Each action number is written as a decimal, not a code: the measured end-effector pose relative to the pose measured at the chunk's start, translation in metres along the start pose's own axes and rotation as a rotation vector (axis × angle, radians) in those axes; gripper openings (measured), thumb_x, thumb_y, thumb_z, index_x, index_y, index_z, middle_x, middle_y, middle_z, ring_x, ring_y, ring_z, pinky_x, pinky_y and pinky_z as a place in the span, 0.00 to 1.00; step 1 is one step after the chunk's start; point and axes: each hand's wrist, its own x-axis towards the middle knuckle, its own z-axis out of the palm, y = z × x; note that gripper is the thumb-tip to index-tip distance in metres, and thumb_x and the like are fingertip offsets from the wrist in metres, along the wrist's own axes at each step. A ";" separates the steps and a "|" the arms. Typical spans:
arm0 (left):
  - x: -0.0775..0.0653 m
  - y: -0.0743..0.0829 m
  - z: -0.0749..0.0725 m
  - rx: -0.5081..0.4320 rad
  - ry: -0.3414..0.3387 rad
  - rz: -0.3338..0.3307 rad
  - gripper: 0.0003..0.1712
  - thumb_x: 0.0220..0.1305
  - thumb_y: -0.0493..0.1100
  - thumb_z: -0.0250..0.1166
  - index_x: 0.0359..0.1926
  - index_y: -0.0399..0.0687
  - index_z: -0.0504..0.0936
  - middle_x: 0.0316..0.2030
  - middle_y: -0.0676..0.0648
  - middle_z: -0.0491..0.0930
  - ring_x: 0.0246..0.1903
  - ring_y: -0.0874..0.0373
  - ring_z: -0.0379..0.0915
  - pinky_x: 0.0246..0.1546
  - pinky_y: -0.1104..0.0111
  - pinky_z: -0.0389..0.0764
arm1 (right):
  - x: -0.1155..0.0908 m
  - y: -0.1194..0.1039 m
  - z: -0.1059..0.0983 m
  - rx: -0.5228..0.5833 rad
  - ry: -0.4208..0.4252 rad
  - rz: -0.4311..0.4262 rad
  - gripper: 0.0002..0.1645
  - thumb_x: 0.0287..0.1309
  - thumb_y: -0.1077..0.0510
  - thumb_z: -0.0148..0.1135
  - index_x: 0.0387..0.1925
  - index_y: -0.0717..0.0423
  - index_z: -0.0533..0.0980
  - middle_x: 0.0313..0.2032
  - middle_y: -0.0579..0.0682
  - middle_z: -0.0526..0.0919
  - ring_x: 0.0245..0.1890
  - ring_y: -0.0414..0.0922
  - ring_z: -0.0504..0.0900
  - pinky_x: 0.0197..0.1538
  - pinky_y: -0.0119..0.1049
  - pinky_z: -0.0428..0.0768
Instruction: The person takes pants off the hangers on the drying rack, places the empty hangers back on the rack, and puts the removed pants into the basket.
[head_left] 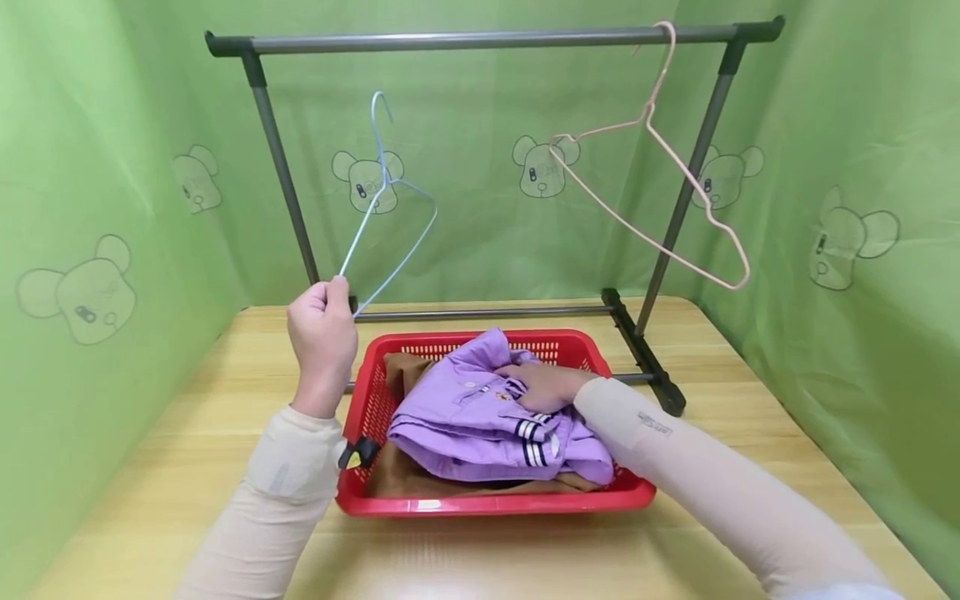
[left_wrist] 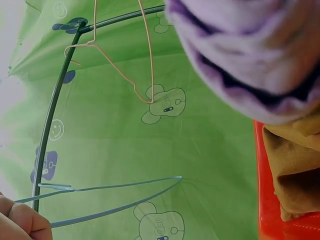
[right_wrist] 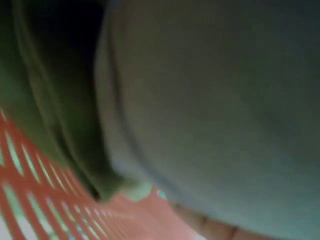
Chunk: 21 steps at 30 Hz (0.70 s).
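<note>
My left hand (head_left: 324, 333) pinches one lower end of a light blue wire hanger (head_left: 365, 229) and holds it up, hook at the top, left of the basket. A purple shirt (head_left: 450, 417) with striped trim lies bunched in a red basket (head_left: 495, 505). Sunk into its upper folds, my right hand (head_left: 546, 387) grips the cloth; its fingertips are partly hidden. Pale cloth fills much of the right wrist view, with a bit of the fingers (right_wrist: 215, 230) below it. Brown cloth (head_left: 405, 475) lies under the shirt.
A metal clothes rack (head_left: 465, 42) stands behind the basket on the wooden table (head_left: 187, 467). An unloaded pink hanger (head_left: 693, 179) hangs at the right of its bar. Green curtains (head_left: 480, 225) surround the back and sides. A small black item (head_left: 362, 452) sits at the basket's left rim.
</note>
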 end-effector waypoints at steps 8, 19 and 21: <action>0.001 -0.002 -0.007 0.008 0.009 -0.013 0.26 0.70 0.40 0.52 0.12 0.50 0.61 0.09 0.55 0.55 0.10 0.67 0.49 0.10 0.74 0.50 | -0.007 0.005 -0.004 0.033 0.014 -0.011 0.42 0.53 0.62 0.57 0.72 0.54 0.59 0.65 0.62 0.67 0.64 0.58 0.66 0.65 0.51 0.65; 0.002 0.000 -0.011 -0.006 0.023 -0.017 0.26 0.70 0.40 0.53 0.12 0.50 0.60 0.09 0.56 0.56 0.09 0.67 0.51 0.08 0.75 0.52 | -0.016 0.013 -0.018 0.165 0.106 -0.026 0.39 0.49 0.59 0.64 0.64 0.62 0.66 0.55 0.60 0.75 0.55 0.53 0.74 0.61 0.48 0.70; 0.002 0.000 -0.012 -0.011 0.028 -0.015 0.26 0.70 0.40 0.53 0.12 0.50 0.60 0.08 0.56 0.56 0.08 0.67 0.51 0.08 0.74 0.53 | -0.019 0.015 -0.021 0.196 0.135 -0.024 0.39 0.49 0.59 0.65 0.64 0.63 0.66 0.57 0.62 0.74 0.59 0.57 0.71 0.64 0.51 0.66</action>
